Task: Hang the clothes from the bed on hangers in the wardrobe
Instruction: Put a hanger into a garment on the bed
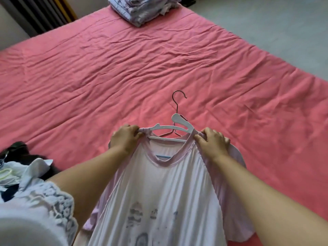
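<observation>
One pink bed (159, 59) fills the view. Near its front edge lies a pale T-shirt (159, 192); left hand (124, 137) and right hand (213, 141) pinch its shoulders, stretching the neckline over a white hanger (179, 120).

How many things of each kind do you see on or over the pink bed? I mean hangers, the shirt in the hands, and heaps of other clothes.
Hangers: 2, white hanger in the shirt, pale green hanger in the left heap
Shirts held by left hand and right hand: 1, pink shirt
Heaps: 2, folded pile, mixed heap
Total: 5
</observation>
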A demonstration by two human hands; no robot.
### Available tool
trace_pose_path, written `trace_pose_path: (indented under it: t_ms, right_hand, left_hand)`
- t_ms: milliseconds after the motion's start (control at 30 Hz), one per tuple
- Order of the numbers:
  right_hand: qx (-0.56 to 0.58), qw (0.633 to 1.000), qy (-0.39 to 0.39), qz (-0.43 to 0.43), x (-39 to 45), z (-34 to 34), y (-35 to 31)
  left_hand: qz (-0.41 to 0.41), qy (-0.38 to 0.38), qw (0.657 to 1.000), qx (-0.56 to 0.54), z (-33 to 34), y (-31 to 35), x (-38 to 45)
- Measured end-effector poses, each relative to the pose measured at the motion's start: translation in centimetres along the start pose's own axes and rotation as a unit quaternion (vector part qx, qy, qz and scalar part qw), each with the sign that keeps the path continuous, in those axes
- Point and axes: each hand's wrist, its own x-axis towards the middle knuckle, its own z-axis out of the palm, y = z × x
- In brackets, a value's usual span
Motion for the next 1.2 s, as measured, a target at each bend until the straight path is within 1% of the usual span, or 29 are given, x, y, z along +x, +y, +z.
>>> trace_pose_path:
  t_ms: [100, 233, 333, 433, 600, 700, 800, 900, 1033, 1133, 1200]
  right_hand:
    - [-0.029, 0.999, -0.038, 0.006, 0.3, 1.9, 0.5]
    - [-0.039, 0.996, -0.081, 0.011, -2.2, 4.7, 1.7]
    - [-0.027, 0.997, -0.073, 0.004, -3.6, 4.7, 1.9]
    - [-0.003, 0.999, -0.048, -0.003, -4.9, 3.2, 1.6]
    - [0.097, 0.994, -0.016, -0.041, -9.2, -0.4, -1.3]
    - [0.146, 0.987, -0.021, -0.06, -14.2, -3.1, -4.3]
    - [0.171, 0.983, -0.028, -0.053, -20.5, -5.8, -7.6]
    - [0.179, 0.983, -0.015, -0.034, -27.9, -8.4, -10.7]
    - [0.178, 0.983, 0.036, 0.001, -39.8, -10.9, -15.3]
    - [0.183, 0.98, 0.075, 0.027, -49.3, -11.5, -18.5]
    - [0.192, 0.977, 0.082, 0.039, -54.4, -11.4, -19.9]
  left_hand:
    - [-0.025, -0.03, 0.997, 0.062, 2.0, -0.5, 0.0]
    - [-0.055, -0.087, 0.987, 0.125, 5.4, -1.9, -2.8]
    - [-0.094, -0.121, 0.981, 0.115, 6.0, -2.9, -4.1]
    - [-0.089, -0.12, 0.985, 0.087, 4.8, -3.1, -5.1]
    - [-0.036, -0.116, 0.993, -0.01, 0.1, -1.8, -9.1]
    - [-0.002, -0.108, 0.992, -0.071, -3.9, -1.2, -12.7]
    - [0.049, -0.09, 0.988, -0.114, -8.2, -1.9, -17.4]
    - [0.116, -0.081, 0.985, -0.099, -12.6, -4.0, -22.7]
    - [0.209, -0.078, 0.975, -0.025, -18.4, -7.9, -31.5]
    - [0.265, -0.104, 0.959, -0.005, -21.5, -10.8, -38.5]
    - [0.301, -0.12, 0.946, -0.001, -22.2, -12.1, -42.3]
